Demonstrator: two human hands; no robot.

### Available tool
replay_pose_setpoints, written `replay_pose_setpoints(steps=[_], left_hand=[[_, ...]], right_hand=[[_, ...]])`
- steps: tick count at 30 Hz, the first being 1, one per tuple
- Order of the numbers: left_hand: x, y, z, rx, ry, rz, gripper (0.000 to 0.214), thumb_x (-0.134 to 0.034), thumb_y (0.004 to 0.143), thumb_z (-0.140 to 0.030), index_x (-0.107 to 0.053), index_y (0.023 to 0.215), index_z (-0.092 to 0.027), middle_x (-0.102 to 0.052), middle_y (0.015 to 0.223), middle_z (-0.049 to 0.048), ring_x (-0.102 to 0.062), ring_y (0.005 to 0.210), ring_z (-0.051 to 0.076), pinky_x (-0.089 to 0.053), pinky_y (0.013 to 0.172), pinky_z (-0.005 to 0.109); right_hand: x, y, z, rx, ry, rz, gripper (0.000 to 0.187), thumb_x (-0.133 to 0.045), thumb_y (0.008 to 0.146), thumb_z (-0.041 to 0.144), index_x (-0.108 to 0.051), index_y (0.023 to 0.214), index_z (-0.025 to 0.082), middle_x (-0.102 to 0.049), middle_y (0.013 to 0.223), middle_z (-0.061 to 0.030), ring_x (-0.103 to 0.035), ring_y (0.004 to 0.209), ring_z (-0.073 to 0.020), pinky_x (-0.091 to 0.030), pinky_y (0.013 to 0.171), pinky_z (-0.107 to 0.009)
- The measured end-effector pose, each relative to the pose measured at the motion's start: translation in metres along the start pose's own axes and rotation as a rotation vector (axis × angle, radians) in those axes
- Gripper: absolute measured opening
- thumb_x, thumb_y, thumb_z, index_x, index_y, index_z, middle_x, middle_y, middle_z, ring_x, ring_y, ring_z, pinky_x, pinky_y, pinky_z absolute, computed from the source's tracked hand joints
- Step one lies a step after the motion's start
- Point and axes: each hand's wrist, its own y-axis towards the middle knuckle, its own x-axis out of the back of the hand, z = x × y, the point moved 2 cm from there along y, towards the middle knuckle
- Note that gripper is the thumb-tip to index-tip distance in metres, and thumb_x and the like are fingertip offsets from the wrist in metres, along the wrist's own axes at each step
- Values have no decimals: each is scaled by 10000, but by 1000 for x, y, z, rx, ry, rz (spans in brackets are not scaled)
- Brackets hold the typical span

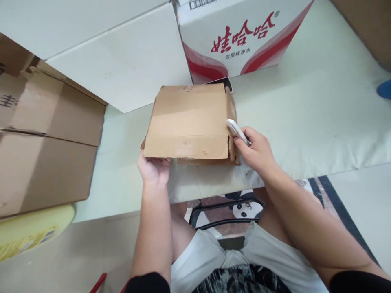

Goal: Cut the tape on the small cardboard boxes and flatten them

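A small brown cardboard box (189, 114), worn at the edges, is in front of me at the near side of the table. Its right side flaps look loose. My left hand (155, 169) grips the box's near left corner from below, its fingers partly hidden beneath the cardboard. My right hand (256, 148) is closed around a slim white object (236, 129) whose kind I cannot make out. That object's tip lies over the right edge of the box. Behind the box, part of a dark, white-rimmed thing (227, 84) shows.
A pale green cloth (305, 122) covers the table. A large white box (122, 61) and a red-and-white water carton (244, 44) stand behind. Brown cartons (49, 162) and a yellow container (36, 232) are at left. Something blue (385, 89) lies at the right edge.
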Motion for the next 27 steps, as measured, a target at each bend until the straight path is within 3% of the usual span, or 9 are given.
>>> replay_pose_setpoints(steps=[17, 27], left_hand=[[-3, -2, -2, -26, 23, 9, 331, -770, 623, -411, -719, 884, -215, -741, 926, 37, -685, 790, 176, -512, 566, 220], [0, 1, 1, -17, 49, 16, 394, -776, 665, -499, -709, 919, -206, -703, 868, 39, -683, 772, 179, -478, 553, 227]], right_hand=[[1, -2, -1, -22, -20, 21, 106, -571, 829, 328, -608, 808, 232, -574, 646, 22, -482, 614, -147, -375, 613, -290], [1, -2, 3, 6, -3, 36, 120, -570, 819, 346, -599, 790, 234, -560, 616, 23, -462, 580, -146, -359, 586, -291]])
